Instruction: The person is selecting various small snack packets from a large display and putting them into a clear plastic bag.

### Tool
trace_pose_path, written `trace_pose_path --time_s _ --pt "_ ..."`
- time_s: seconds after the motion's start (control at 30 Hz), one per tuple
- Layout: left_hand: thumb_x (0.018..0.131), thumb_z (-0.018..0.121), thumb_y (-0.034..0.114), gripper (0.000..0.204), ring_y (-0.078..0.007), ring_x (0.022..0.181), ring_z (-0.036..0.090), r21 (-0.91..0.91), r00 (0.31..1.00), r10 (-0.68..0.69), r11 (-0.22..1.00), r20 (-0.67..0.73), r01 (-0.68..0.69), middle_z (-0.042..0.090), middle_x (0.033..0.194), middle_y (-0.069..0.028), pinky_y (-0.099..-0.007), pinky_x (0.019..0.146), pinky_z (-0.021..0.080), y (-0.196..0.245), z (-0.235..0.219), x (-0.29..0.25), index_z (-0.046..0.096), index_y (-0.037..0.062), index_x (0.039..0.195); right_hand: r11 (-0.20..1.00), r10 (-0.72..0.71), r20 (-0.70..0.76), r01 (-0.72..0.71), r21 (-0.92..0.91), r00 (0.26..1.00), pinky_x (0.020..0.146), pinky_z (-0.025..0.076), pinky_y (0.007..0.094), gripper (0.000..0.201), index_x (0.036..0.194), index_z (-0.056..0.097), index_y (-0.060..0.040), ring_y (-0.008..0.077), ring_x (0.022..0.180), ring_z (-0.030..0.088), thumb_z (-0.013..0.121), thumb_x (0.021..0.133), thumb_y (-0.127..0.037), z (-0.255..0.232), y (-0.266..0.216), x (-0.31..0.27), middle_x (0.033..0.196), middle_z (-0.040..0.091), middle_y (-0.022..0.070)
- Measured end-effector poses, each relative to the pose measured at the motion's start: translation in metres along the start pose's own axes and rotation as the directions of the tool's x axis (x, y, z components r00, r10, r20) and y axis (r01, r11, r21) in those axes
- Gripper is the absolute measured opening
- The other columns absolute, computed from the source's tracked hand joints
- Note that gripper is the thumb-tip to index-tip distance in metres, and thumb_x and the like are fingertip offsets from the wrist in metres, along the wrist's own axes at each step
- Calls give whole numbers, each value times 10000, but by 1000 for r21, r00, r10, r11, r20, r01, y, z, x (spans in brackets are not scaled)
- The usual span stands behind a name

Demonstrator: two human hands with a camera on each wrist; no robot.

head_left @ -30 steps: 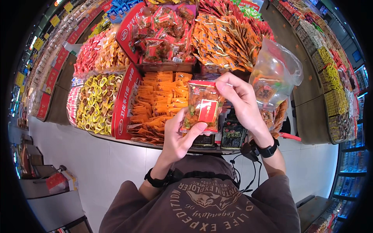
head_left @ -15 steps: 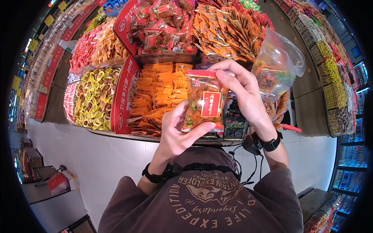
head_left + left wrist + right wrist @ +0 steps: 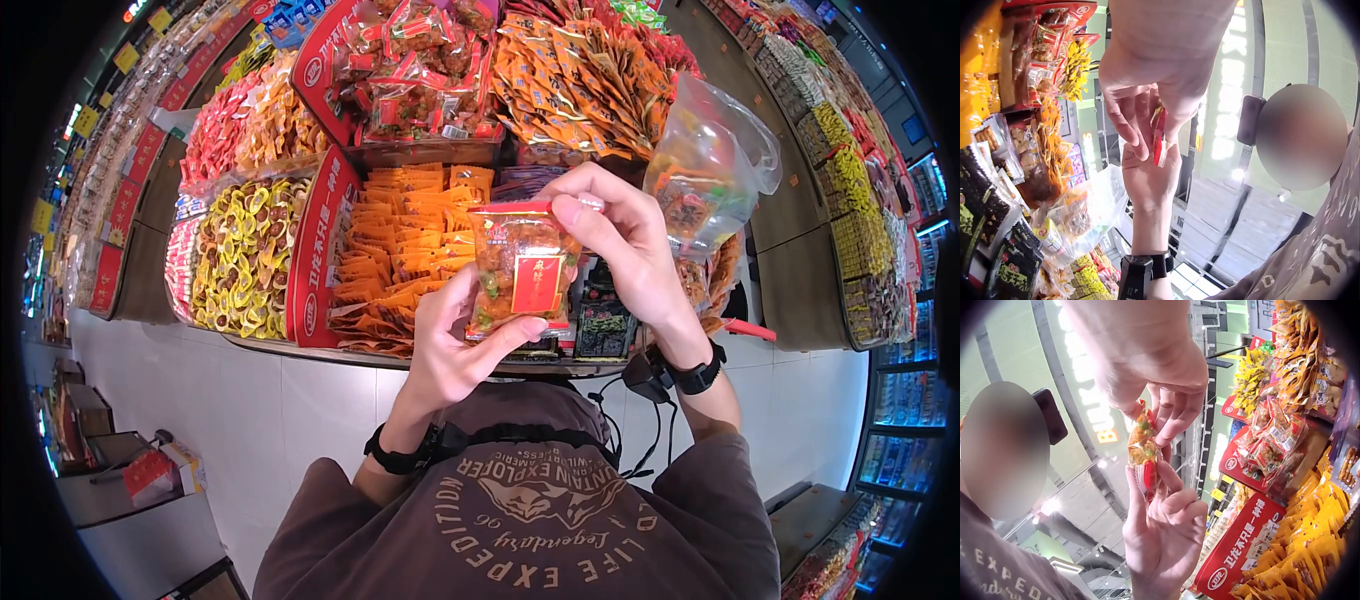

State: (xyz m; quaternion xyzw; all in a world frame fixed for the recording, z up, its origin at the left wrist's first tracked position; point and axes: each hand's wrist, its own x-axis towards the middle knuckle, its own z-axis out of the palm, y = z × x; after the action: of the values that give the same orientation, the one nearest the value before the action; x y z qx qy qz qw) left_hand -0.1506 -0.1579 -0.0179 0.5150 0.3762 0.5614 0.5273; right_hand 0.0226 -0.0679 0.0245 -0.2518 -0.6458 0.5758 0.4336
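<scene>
A clear snack packet with red ends and a red label [image 3: 537, 284] is held up between both hands, above the display. The left hand [image 3: 447, 345] grips its lower left side, thumb lying across the bottom edge. At its top right corner the right hand [image 3: 628, 245] pinches the red end between thumb and fingers. Seen edge-on in the left wrist view, the packet [image 3: 1159, 139] lies between the left hand [image 3: 1159, 69] and the right hand [image 3: 1152, 178]. In the right wrist view the packet [image 3: 1144, 449] shows its side, with the right hand [image 3: 1147, 369] above and the left hand [image 3: 1163, 540] below.
Orange packets [image 3: 410, 240] fill a bin behind the hands, beside a red divider [image 3: 325, 250] and yellow-wrapped sweets [image 3: 247, 255]. A clear plastic bag [image 3: 705, 165] with packets inside stands at the right. Black packets [image 3: 604, 320] lie near the front edge.
Both hands keep their hold on the packet. Since half a second ago, its top has lowered and tilted slightly; over the full second, the display has shifted slightly in the head view.
</scene>
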Motion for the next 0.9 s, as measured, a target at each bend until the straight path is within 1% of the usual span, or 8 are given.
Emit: trace_pose_path --time_s 0.43,0.53,0.6,0.67,0.73,0.8,0.83,0.9 --pt "871 724 40 314 -94 869 647 19 999 42 999 -3 -42 696 1006 -80 -254 787 520 4 4 4 586 -48 1140 997 71 -11 -70 42 997 527 444 199 183 1058 629 -15 28 594 530 602 985 -181 -2 8 0 727 583 -33" --pt "883 699 26 283 -91 869 644 7 997 -19 1000 -81 19 694 993 -75 -252 782 522 0 3 3 585 -48 1131 993 58 -143 -71 -89 988 529 461 206 207 1062 631 -15 39 642 546 681 928 -166 2 10 3 773 609 -10" --pt "891 685 23 269 -90 857 641 4 993 7 1000 -121 -6 689 999 -72 -246 769 521 -9 1 6 581 -51 1128 826 -336 -221 173 -536 916 527 481 215 283 1063 634 -15 68 689 566 766 841 -132 4 12 6 847 636 30" --pt "893 682 19 255 -83 882 634 67 962 76 996 -261 -60 686 1021 -85 -243 750 519 -11 0 9 581 -57 1115 768 -352 -131 206 -607 927 520 502 235 338 1075 639 -12 110 692 586 795 799 -128 1 10 3 893 649 66" --pt "863 715 25 309 -97 834 637 200 951 117 978 -285 -60 680 993 -106 -251 698 512 -24 -9 12 587 -46 1136 807 -206 -37 148 -572 978 530 516 250 358 1103 636 -7 112 673 587 784 819 -166 6 10 -1 874 647 78" --pt "807 763 32 405 -146 759 629 602 880 411 774 -239 -198 658 898 -113 -268 684 498 -26 -11 17 596 -24 1172 842 -137 43 139 -521 990 571 548 295 420 1173 611 0 165 750 666 756 858 -237 14 12 -3 957 682 132" --pt "734 812 43 591 -198 805 611 658 893 389 737 -224 -156 614 974 -128 -295 699 486 -22 -11 13 583 10 1278 855 -136 32 133 -502 990 576 551 307 446 1201 591 4 182 766 676 749 867 -245 18 16 -5 972 684 148" --pt "713 825 47 662 -209 886 600 670 902 385 725 -197 -163 580 1063 -132 -310 735 484 -16 -8 11 564 22 1321 867 -134 25 129 -482 991 581 554 319 472 1229 572 8 199 782 686 743 875 -253 22 23 -7 987 686 163"
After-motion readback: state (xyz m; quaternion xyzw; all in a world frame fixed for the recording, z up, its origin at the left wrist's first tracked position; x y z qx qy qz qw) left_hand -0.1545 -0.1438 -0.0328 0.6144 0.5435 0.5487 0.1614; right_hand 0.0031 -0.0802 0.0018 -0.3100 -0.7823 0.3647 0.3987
